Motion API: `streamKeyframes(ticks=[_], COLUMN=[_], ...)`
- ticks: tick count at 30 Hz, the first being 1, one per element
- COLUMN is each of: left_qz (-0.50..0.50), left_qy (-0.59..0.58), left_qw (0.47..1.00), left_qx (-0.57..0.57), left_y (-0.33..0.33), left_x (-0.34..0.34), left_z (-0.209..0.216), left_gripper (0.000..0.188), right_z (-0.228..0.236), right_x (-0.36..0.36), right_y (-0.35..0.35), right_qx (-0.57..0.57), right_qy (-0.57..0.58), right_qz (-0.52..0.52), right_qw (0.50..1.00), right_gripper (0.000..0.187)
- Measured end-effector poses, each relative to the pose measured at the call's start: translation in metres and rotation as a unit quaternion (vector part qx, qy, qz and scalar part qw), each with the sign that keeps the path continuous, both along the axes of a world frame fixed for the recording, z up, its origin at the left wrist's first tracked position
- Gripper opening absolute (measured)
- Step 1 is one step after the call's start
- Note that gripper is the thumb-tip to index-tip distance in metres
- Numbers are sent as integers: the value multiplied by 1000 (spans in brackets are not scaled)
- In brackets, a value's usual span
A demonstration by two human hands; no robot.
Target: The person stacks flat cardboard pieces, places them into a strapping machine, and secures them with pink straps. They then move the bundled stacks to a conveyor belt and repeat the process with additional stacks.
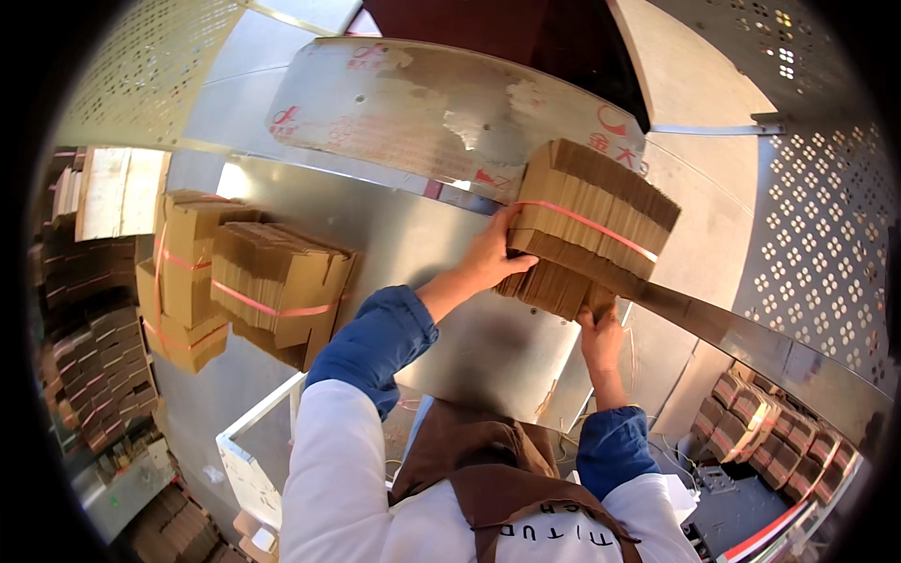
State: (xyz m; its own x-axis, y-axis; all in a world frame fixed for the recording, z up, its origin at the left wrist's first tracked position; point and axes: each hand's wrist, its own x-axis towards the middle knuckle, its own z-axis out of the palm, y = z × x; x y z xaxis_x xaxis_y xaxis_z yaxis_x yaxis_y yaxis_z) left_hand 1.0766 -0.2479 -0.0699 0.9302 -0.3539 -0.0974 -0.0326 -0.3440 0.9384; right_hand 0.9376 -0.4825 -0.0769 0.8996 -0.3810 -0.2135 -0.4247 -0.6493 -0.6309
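1. Two bare hands handle a pink-strapped cardboard bundle [601,220] at the right side of a metal worktop [404,235]; its long axis slants from upper left to lower right, and the strap follows the same line.
2. Fingers of the left hand [483,258] are clamped on the bundle's left end, thumb across the near face.
3. The right hand [603,342] meets the lower edge near the right corner; its fingers are partly hidden, and whether they grip cannot be told.
4. Pink straps encircle a second cardboard bundle [272,281] and, beside it, a taller brown stack [188,253], both at left.
5. Beyond the hands, a metal panel [394,113] with red printing backs the worktop, its right part covered by the held bundle.
6. A perforated metal panel [807,235] rises at right, above banded cardboard stacks [774,427]; more stacks [103,366] crowd the far left.
7. A brown apron [479,450] fills the foreground between blue sleeves [371,342].
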Motion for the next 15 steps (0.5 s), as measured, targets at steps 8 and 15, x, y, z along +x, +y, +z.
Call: streamKeyframes(ticks=[8, 15], left_qz=[-3, -2], left_qy=[-3, 22], left_qw=[1000, 1000], left_qx=[10, -10], left_y=[-3, -6], left_x=[2, 4], left_z=[-2, -12], left_gripper=[89, 90], right_z=[5, -8], right_x=[4, 0], right_y=[-2, -1], right_qx=[1, -2], right_qy=[27, 4], right_qz=[-5, 8], right_qw=[1000, 1000], right_gripper=[51, 68])
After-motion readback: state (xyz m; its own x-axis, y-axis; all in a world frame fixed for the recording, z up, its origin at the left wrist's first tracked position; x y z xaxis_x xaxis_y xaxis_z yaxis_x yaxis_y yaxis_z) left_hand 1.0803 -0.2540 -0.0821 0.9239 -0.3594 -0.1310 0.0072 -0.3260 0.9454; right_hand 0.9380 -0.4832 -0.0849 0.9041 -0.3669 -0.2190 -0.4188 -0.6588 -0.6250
